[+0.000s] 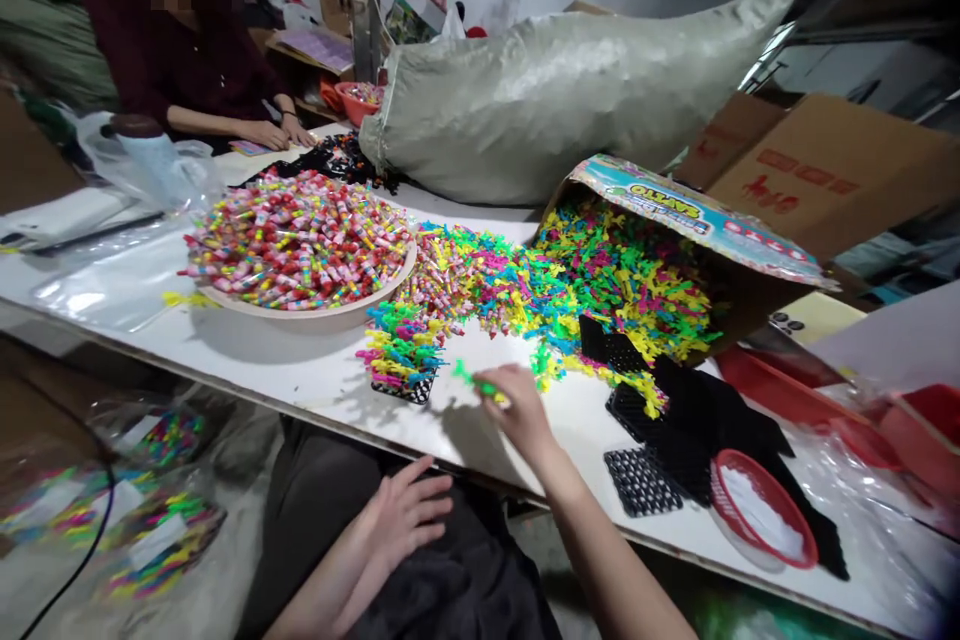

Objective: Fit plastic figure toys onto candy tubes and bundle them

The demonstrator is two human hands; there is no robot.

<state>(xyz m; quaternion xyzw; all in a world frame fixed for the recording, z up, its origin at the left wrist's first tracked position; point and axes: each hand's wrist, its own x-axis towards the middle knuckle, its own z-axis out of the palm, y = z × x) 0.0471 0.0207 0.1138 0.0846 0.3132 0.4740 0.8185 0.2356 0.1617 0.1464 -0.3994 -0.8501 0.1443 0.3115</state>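
A: Head view, quick. Hands?
B: Right hand (517, 412) pinched on a green toy (463, 373), just above the tabletop (315, 360), right of the loaded black grid (409, 390). Left hand (396, 517) open, fingers spread, holding nothing, near side, over the lap.
A: How far along?
B: Partway, I'd judge. That grid carries a dense cluster of coloured toys (405, 335); can't tell if every slot's filled. Bagged toys (169, 545) lie below the tabletop, near left, so some look done. Plenty left: a loose heap (517, 267) runs from the middle into the tipped printed box (712, 212), far right. A flat black grid (643, 482) lies near right.
A: Around it?
B: Basin (300, 316) heaped with small pieces, left; bulging sack (555, 100), far side; a co-worker's hands (268, 134), far left.
A: Writing?
B: Printed box: big yellow lettering, looks upside down, can't read it surely. Brown carton (817, 170), far right: red print, illegible. No brand confirmed.
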